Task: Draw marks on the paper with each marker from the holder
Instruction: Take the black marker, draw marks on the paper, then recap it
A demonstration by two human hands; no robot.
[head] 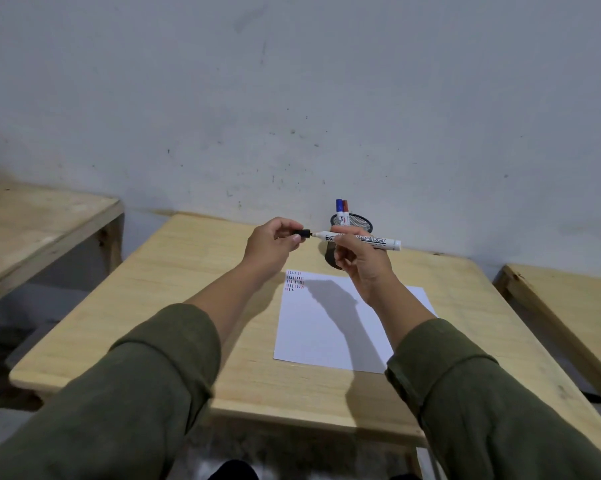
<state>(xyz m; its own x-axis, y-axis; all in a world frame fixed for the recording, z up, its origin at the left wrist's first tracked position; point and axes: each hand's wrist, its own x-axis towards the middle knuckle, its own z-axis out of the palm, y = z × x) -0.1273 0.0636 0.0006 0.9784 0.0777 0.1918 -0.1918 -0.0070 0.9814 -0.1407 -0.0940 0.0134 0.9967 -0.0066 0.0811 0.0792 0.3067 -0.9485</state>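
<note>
My right hand (358, 261) holds a white marker (378, 241) level in the air above the table, its black tip pointing left. My left hand (271, 245) pinches the marker's black cap (302, 233), a small gap away from the tip. Behind the hands stands a black mesh holder (358, 223) with a blue-capped marker (339, 207) and a red-capped marker (346, 206) upright in it. A white sheet of paper (320, 334) lies on the wooden table (188, 271). Short rows of red and black marks (295, 281) fill the paper's top left corner.
A grey wall rises right behind the holder. A second wooden table (32, 230) stands to the left across a gap, and a third wooden table (569, 306) to the right. Shadows of my arms fall across the paper.
</note>
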